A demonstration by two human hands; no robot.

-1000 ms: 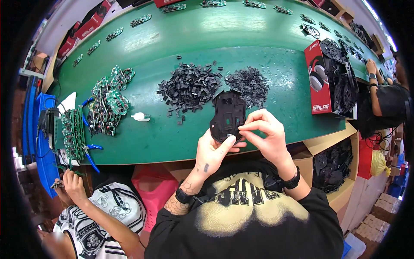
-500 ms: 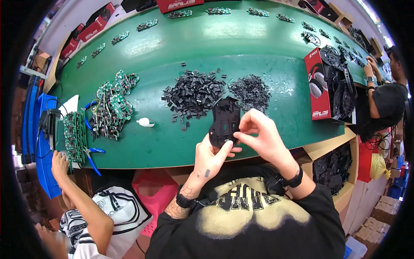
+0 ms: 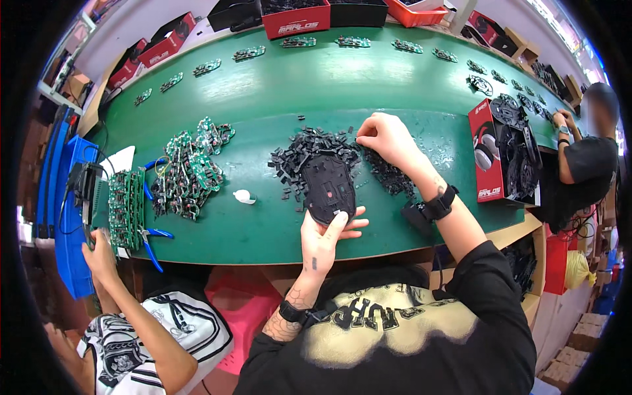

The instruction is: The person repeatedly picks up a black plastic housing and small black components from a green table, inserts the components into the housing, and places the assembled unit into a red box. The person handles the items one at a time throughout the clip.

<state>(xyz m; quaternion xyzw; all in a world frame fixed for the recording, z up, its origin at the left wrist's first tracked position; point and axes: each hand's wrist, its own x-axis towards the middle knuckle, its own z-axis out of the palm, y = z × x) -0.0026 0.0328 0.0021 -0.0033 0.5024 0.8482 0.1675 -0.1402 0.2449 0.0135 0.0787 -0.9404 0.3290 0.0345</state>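
Observation:
My left hand (image 3: 319, 240) grips the lower end of a black plastic shell (image 3: 330, 187), shaped like the base of a computer mouse, with the thumb on top and the fingers underneath. The shell's moulded inner side faces up. Its far end overlaps a pile of small black plastic pieces (image 3: 309, 146). My right hand (image 3: 394, 139) is apart from the shell, thumb and fingertips pinched together above the gap between that pile and a second pile of finer black pieces (image 3: 388, 172). Whatever sits in the pinch is too small to make out.
A white dropper bottle (image 3: 244, 197) lies left of the shell. Beyond it are heaped green circuit boards (image 3: 191, 168) and blue-handled pliers (image 3: 153, 245). A red box (image 3: 487, 151) of black parts stands right. Co-workers sit at both sides; boards line the far green belt (image 3: 296, 72).
My right hand has left the shell and moved up to the piles. My left hand still holds the shell, now turned more upright. The view has shifted slightly.

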